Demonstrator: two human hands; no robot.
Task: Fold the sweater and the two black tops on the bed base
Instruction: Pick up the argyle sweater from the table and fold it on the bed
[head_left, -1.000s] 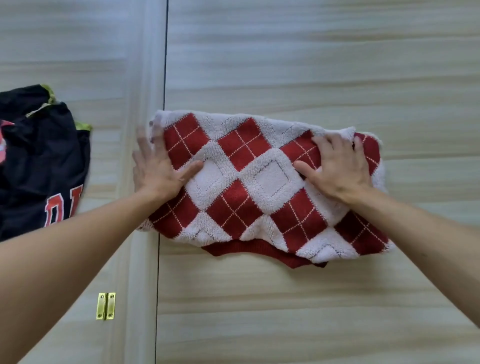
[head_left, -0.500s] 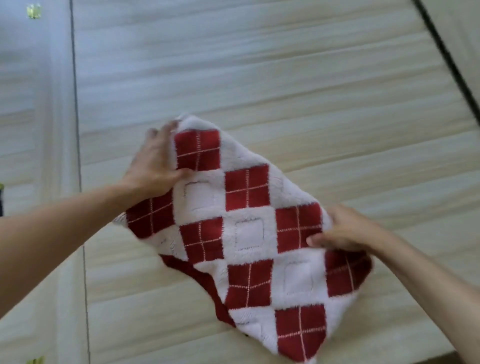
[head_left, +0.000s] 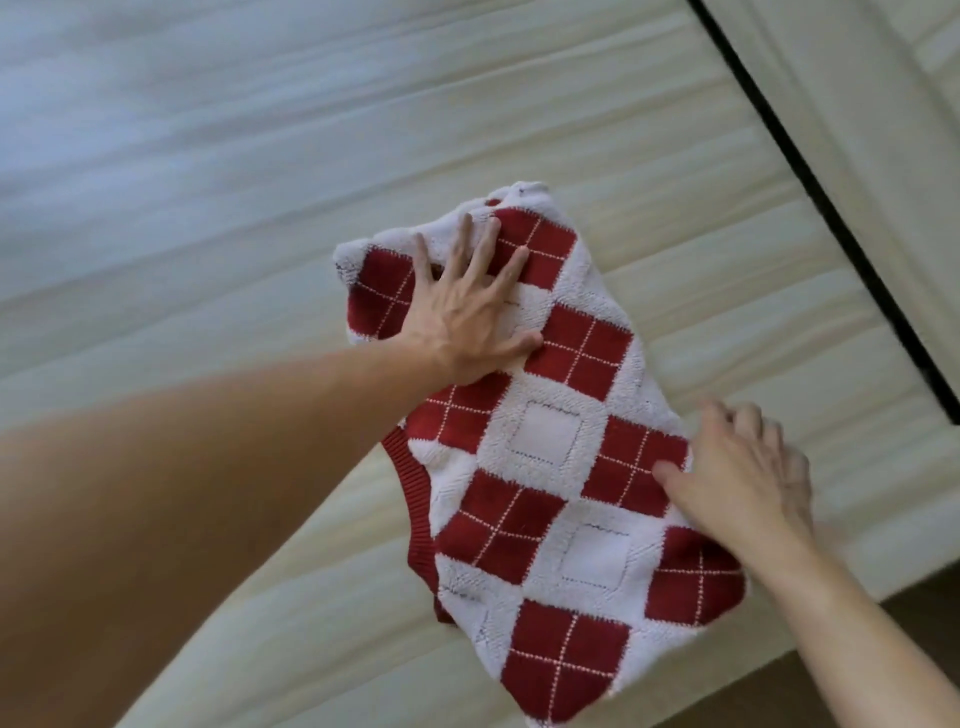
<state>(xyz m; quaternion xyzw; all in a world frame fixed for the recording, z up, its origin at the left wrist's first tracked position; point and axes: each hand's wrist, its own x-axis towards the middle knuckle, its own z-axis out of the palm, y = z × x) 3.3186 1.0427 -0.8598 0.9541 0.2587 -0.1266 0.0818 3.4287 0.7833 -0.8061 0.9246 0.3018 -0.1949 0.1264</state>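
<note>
**Left hand (head_left: 467, 317) flat on the sweater (head_left: 545, 436)**

Palm down, fingers straight and spread, the left hand presses the far end of the folded red-and-white argyle sweater. The sweater lies under it on the pale wood bed base (head_left: 701, 270) and runs slantwise toward the right hand (head_left: 748, 483). The right hand sits at the sweater's right edge. Its thumb is laid on top and its fingers are bent beyond the edge and blurred, so whether they grip the knit cannot be told. A red ribbed hem (head_left: 415, 499) shows just beside the left forearm.
</note>
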